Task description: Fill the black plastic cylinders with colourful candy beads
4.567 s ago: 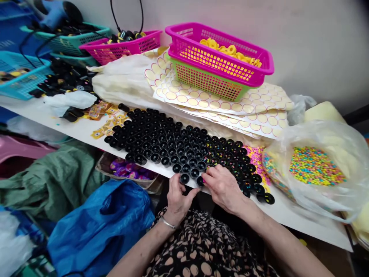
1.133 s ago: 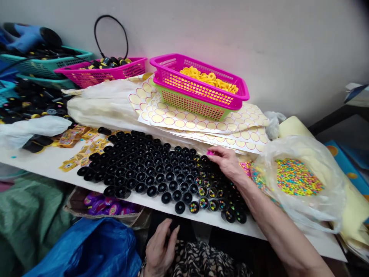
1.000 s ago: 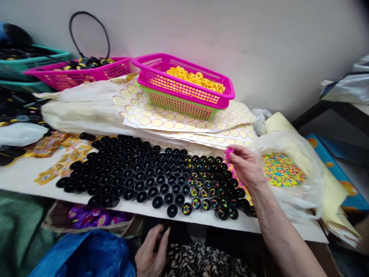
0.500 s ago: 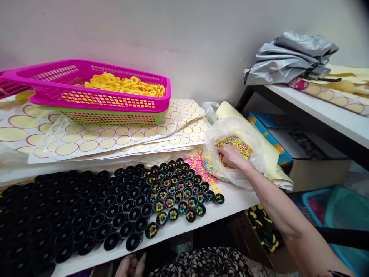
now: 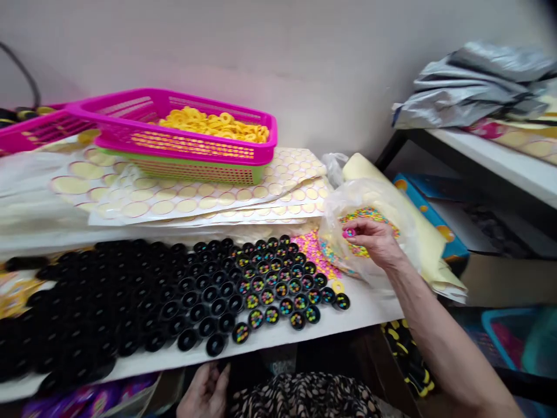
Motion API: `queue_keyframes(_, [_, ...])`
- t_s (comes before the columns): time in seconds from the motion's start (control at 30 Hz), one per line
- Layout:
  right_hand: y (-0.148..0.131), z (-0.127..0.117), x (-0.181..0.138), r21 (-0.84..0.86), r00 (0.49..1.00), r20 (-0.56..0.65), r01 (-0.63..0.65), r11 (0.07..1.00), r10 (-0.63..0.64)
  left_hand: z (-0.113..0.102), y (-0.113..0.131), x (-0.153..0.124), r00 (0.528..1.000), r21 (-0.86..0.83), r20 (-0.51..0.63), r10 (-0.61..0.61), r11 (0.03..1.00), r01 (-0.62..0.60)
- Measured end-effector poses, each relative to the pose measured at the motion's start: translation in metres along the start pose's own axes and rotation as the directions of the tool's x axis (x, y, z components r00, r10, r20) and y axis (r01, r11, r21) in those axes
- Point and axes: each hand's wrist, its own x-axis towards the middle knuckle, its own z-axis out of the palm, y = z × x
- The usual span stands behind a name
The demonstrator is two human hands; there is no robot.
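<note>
My right hand [image 5: 376,241] pinches a small pink cup [image 5: 348,233] with a few colourful bits in it. It hovers over a clear plastic bag [image 5: 343,203] whose mouth shows many small multicoloured beads [image 5: 369,215]. Left of the bag, rows of small black round cups [image 5: 226,290] cover the white table; those at the right end hold several coloured beads each, and those farther left look bare inside. Below the table's front edge, my left hand [image 5: 204,392] rests palm up near my lap, fingers loosely curled with the thumb apart, and nothing visible in it.
Pink and yellow bits [image 5: 315,252] lie beside the bag, with one yellow ring [image 5: 337,286] nearby. Behind the cups, a pink basket [image 5: 191,136] of yellow rings sits on sticker sheets [image 5: 209,200]. At right are a rolled yellow sheet [image 5: 404,215] and a shelf with silver bags [image 5: 470,93].
My right hand has come up out of the beads in the bag, and the pink cup now shows in its fingers. My view has turned slightly left. The left hand remains low.
</note>
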Motion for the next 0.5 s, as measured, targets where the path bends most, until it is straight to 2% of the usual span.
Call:
queue_keyframes(0.07, [-0.012,0.031,-0.01,0.018,0.997,0.074,-0.004,1.0,0.003,0.003,0.001,-0.006,0.994,-0.018,-0.063,0.092,0.995,-0.093])
queue_keyframes(0.13, [-0.019,0.07,-0.016,0.008,0.98,0.201,-0.007,1.0,0.005,0.005,0.0,-0.008,0.988,-0.01,-0.054,0.148,0.989,-0.149])
queue_keyframes(0.23, [-0.019,0.134,-0.019,-0.115,0.897,0.442,0.075,0.991,-0.017,0.006,-0.006,-0.009,0.984,-0.012,-0.036,0.176,0.984,-0.177])
queue_keyframes(0.3, [-0.012,0.172,-0.015,-0.225,0.821,0.565,0.244,0.943,-0.078,0.006,-0.011,-0.01,0.984,-0.035,-0.033,0.173,0.984,-0.174])
queue_keyframes(0.4, [0.0,0.213,-0.003,-0.366,0.704,0.69,0.541,0.757,-0.169,0.008,-0.017,-0.011,0.983,-0.075,-0.027,0.181,0.98,-0.183])
queue_keyframes(0.5, [0.004,0.232,0.007,-0.509,0.641,0.757,0.699,0.503,-0.126,0.007,-0.019,-0.012,0.976,-0.086,-0.023,0.215,0.972,-0.216])
